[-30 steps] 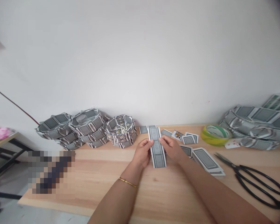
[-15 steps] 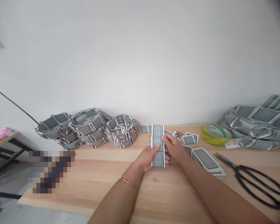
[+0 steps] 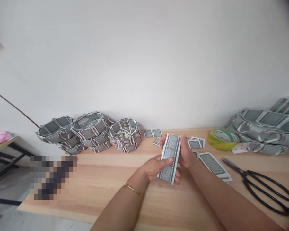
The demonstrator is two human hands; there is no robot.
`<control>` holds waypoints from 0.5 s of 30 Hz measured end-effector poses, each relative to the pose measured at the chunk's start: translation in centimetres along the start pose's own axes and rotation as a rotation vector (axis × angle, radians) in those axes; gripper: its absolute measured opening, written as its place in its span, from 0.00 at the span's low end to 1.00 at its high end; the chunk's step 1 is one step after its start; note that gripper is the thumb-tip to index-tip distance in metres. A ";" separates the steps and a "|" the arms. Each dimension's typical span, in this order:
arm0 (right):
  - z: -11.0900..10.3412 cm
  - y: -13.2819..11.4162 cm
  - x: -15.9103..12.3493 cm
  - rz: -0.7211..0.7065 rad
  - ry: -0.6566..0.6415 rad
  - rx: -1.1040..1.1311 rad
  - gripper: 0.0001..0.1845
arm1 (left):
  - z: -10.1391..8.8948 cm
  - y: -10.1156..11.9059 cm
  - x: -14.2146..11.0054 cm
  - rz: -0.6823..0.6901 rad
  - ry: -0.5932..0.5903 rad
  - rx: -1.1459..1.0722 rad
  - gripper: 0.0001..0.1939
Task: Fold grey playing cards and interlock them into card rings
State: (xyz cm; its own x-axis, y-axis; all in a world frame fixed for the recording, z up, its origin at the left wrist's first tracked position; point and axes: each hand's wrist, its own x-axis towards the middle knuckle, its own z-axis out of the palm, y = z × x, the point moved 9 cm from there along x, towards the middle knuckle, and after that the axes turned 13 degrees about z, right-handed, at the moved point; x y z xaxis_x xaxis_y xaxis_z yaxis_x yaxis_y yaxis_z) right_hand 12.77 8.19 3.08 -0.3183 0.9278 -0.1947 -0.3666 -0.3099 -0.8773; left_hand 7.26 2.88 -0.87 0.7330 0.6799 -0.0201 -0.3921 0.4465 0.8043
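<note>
A long strip of grey-backed playing cards (image 3: 170, 158) joined end to end is held up off the wooden table (image 3: 110, 186), tilted a little to the right. My left hand (image 3: 156, 167) grips its lower part, thumb on the front and fingers under it. My right hand (image 3: 185, 154) is behind the strip's upper half, fingers wrapped round its far edge. Loose cards (image 3: 195, 143) lie flat on the table just beyond both hands.
Woven card baskets (image 3: 91, 131) stand at the back left against the white wall; one patterned basket (image 3: 125, 133) is nearest. More card rings (image 3: 262, 131) pile at the back right. A yellow-green tape roll (image 3: 222, 138), a card stack (image 3: 214, 165) and black scissors (image 3: 262, 186) lie right.
The card strip has been lifted from lying flat on the table and tilted rightward. My left hand slid down to its lower end; my right hand went behind its top.
</note>
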 end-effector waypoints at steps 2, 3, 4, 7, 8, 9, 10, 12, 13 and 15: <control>0.0 0.0 -0.2 -0.007 -0.003 0.050 0.34 | 0.3 -0.3 0.0 -0.018 -0.026 -0.009 0.23; 0.0 0.2 -0.2 0.004 -0.014 0.063 0.33 | 0.5 -0.4 -0.1 -0.022 -0.035 -0.017 0.23; 0.1 0.4 -0.2 0.017 -0.024 0.071 0.32 | 0.6 -0.4 -0.1 -0.024 -0.041 -0.023 0.22; 0.4 0.7 -0.4 0.041 -0.045 0.068 0.31 | 0.6 -0.4 0.0 -0.017 -0.041 -0.021 0.22; 0.6 0.8 -0.4 0.046 -0.052 0.059 0.32 | 0.5 -0.4 0.0 -0.016 -0.037 -0.015 0.23; 0.7 0.8 -0.4 0.051 -0.059 0.051 0.33 | 0.5 -0.4 0.1 -0.015 -0.031 -0.010 0.22; 0.8 0.8 -0.4 0.056 -0.067 0.045 0.34 | 0.4 -0.4 0.1 -0.016 -0.026 -0.006 0.22; 1.0 0.9 -0.4 0.069 -0.092 0.037 0.35 | 0.3 -0.5 0.2 -0.015 -0.021 -0.007 0.22; 1.2 0.9 -0.4 0.073 -0.108 0.035 0.35 | 0.3 -0.5 0.2 -0.014 -0.020 -0.009 0.22; 1.3 1.0 -0.4 0.077 -0.136 0.026 0.34 | 0.3 -0.6 0.3 -0.013 -0.019 -0.010 0.22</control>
State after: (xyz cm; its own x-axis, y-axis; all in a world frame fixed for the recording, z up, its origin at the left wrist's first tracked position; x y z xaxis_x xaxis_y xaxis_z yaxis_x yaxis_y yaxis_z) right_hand 11.40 7.24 2.90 -0.4607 0.8651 -0.1983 -0.3584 -0.3857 -0.8501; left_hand 7.86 2.64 -1.21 0.7488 0.6625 -0.0191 -0.3877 0.4612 0.7981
